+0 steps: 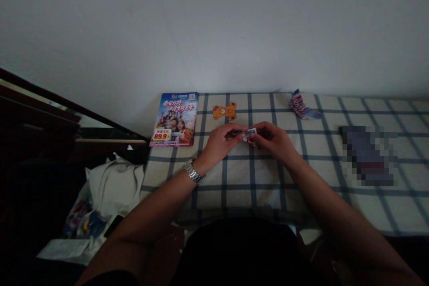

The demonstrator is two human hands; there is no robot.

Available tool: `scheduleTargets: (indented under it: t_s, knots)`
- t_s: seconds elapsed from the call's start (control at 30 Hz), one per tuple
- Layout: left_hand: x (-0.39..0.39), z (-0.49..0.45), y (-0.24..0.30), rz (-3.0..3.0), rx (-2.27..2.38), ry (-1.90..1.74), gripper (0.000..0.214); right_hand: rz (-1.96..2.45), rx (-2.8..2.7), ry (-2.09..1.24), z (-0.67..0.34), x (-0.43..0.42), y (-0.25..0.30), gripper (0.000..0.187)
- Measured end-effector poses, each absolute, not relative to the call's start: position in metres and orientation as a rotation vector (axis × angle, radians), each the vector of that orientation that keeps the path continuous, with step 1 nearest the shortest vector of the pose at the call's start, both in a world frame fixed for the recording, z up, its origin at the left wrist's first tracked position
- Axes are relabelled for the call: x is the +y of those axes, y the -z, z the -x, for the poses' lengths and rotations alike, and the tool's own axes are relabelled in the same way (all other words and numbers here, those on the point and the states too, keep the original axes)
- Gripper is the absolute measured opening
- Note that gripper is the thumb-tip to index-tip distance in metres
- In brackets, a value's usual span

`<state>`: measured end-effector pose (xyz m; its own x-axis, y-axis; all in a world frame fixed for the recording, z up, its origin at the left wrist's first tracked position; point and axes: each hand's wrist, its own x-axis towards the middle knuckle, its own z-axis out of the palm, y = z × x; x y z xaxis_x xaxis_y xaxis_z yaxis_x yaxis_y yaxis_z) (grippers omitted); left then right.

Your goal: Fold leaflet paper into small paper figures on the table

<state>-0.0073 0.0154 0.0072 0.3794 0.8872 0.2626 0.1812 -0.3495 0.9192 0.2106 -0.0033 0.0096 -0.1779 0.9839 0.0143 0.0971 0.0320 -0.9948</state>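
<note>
Left hand (pixel 219 144) and right hand (pixel 275 142) pinch a paper (pixel 250 134), already folded small; right of the grip lies a pleated strip (pixel 299 106), left an unfolded leaflet (pixel 177 114).

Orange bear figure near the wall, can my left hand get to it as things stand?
Probably yes: the orange bear figure lies just beyond your left hand, with nothing visible between them. That hand's fingers are on the small paper piece, though, so its grip would likely need freeing.

One head-mounted view, forward and down over nearby checked cloth (pixel 239 183) toward the wall (pixel 214 31).
</note>
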Motion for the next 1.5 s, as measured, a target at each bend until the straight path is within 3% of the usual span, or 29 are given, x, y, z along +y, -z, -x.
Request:
scheduleTargets:
  t_s: [0.47,1.5]
  knots:
    - [0.0128,0.0057,-0.0043,-1.579,0.858,-1.087,0.032,1.265,-1.394,-1.119,-0.2132,-0.0052,-0.0113,0.033]
    - [0.0121,0.0046,-0.0052,-1.511,0.93,-1.093,0.024,1.257,-1.483,-1.104,-0.2105,-0.0095,-0.0137,0.031]
